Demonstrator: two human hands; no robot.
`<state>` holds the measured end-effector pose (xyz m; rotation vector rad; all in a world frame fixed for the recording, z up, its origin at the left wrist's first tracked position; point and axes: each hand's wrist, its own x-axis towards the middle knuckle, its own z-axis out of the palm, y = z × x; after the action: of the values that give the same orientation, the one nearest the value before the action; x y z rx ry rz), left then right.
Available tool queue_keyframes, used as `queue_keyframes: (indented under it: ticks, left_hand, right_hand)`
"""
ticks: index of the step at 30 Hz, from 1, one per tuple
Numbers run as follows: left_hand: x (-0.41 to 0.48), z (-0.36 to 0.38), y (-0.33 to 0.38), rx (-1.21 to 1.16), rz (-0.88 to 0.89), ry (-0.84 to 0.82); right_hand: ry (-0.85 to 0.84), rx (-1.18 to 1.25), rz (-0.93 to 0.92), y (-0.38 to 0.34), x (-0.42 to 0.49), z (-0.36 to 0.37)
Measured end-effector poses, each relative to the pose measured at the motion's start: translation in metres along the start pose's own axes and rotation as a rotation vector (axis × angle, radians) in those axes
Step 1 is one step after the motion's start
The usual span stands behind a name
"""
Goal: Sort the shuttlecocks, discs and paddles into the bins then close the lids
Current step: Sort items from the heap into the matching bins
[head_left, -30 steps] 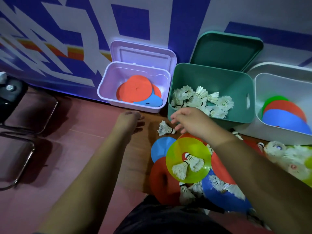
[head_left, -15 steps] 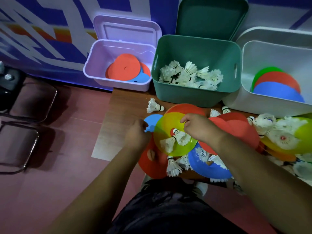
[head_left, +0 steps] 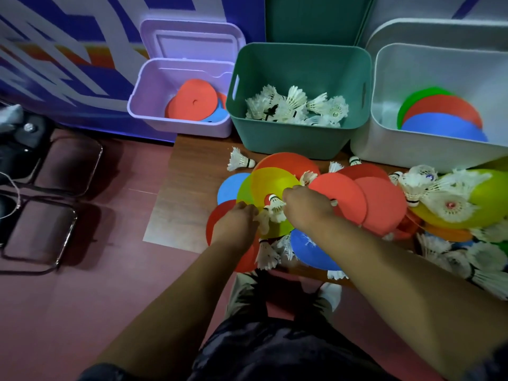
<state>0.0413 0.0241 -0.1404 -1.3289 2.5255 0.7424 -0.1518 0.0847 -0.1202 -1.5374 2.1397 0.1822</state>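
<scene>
Picking shuttlecocks (head_left: pixel 275 207) off a yellow disc (head_left: pixel 275 185), left hand (head_left: pixel 237 222) and right hand (head_left: pixel 308 206) each pinch one.
Green bin (head_left: pixel 291 138) behind stands open to receive them.

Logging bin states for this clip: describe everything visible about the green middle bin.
The green bin: smooth matte plastic by its look, rounded corners, a slot handle in each side wall. It stands upright between the lilac bin and white bin, lid raised behind it, white shuttlecocks heaped inside.
</scene>
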Motion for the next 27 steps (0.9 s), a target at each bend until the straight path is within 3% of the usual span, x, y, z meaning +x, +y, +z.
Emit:
queue_keyframes:
  ticks: [8,19,27]
  left_hand:
    - [-0.005,-0.014,0.014,0.010,-0.057,0.169]
    - [0.006,-0.059,0.040,-0.255,-0.115,0.297]
    - [0.017,-0.099,0.071,-0.545,-0.135,0.287]
  right_hand:
    - [0.134,0.211,0.130,0.016,-0.018,-0.002]
    - [0.292,0.446,0.187,0.057,-0.051,-0.052]
    - [0.361,0.697,0.237,0.070,-0.056,-0.099]
